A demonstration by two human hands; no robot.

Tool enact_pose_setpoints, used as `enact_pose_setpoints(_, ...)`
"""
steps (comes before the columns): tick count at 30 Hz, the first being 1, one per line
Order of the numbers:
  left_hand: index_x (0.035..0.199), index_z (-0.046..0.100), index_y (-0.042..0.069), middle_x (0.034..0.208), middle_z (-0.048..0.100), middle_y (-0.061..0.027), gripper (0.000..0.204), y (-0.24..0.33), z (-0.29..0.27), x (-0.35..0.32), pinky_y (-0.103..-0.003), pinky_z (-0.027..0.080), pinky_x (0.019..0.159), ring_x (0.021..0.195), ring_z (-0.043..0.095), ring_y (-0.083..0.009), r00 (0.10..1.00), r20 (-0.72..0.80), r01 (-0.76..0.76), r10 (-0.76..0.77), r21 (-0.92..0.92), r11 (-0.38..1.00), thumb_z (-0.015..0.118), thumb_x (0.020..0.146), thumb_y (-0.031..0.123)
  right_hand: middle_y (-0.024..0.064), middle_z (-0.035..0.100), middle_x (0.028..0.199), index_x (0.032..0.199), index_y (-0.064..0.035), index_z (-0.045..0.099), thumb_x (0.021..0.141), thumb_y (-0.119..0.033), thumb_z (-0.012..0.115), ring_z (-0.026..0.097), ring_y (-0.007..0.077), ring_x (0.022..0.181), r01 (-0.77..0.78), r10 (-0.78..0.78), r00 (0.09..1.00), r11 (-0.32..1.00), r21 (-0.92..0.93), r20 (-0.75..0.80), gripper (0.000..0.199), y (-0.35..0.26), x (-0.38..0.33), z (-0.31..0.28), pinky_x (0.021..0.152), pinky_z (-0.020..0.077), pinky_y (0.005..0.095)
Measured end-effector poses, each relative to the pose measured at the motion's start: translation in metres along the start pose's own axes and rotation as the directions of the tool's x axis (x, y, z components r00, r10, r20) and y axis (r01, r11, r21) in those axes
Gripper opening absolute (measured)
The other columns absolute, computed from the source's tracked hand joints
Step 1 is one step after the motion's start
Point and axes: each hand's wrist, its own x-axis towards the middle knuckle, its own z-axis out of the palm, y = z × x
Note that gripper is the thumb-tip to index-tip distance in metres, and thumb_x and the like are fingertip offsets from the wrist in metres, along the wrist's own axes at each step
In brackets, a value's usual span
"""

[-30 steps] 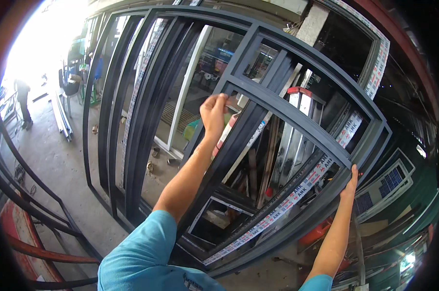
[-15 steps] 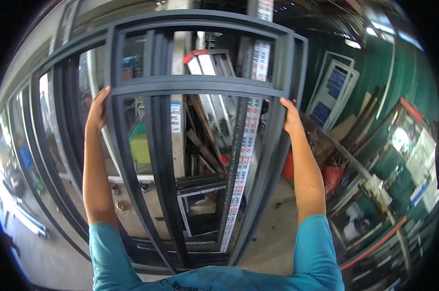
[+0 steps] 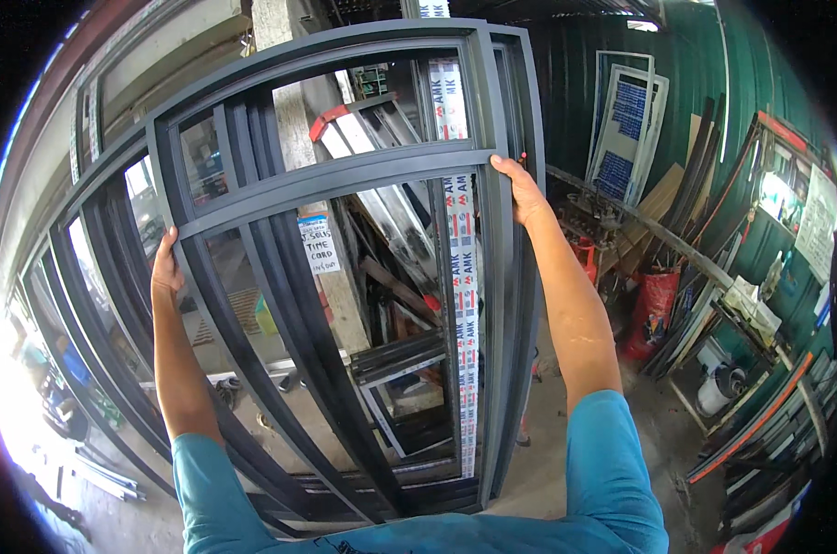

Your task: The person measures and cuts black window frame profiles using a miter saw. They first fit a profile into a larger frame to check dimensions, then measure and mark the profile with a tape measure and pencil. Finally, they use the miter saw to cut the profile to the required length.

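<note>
Dark grey frame (image 3: 345,48) stands before me, my left hand (image 3: 166,268) and right hand (image 3: 525,198) grasping its uprights (image 3: 500,295) near the ends of the crossbar (image 3: 335,181). That crossbar already spans between them; whether any work on the frame remains, I cannot tell.

Strong daylight glares in at your far left, bleaching that edge to white, while the green wall (image 3: 749,102) at your far right is dimmer, apart from one small glaring patch (image 3: 779,197). Near you, the dark frame (image 3: 335,182) and your fingers (image 3: 526,192) look fairly sharp. Your fisheye lens bows straight bars and blackens the corners, with bluish fringing along the left rim.
</note>
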Motion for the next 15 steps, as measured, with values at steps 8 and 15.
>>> enact_pose_setpoints(8, 0.124, 0.062, 0.002, 0.108, 0.072, -0.0163, 0.062, -0.009, -0.016, 0.016, -0.04, 0.059, 0.086, 0.09, 0.072, -0.0282, 0.997, 0.077, 0.01, -0.012, 0.022, 1.0, 0.07, 0.086, 0.051, 0.0108, 0.072, 0.095, 0.108, -0.0005, 0.068, 0.084, -0.036, 0.074, 0.07, 0.0196, 0.081, 0.06, -0.059, 0.998, 0.998, -0.016, 0.02, 0.044, -0.001, 0.0, 0.002, 0.075, 0.0575, 0.0345)
enact_pose_setpoints(15, 0.125, 0.06, 0.006, 0.105, 0.071, -0.0119, 0.062, -0.014, -0.039, 0.024, -0.041, 0.059, 0.084, 0.089, 0.071, -0.0275, 0.996, -0.07, -0.047, 0.046, -0.009, 0.999, 0.075, 0.083, 0.049, 0.0108, 0.072, 0.094, 0.109, 0.0021, 0.068, 0.082, -0.035, 0.074, 0.07, 0.0191, 0.079, 0.112, -0.112, 0.99, 0.994, -0.005, 0.081, 0.047, 0.004, 0.003, 0.006, 0.073, 0.0582, 0.0327)
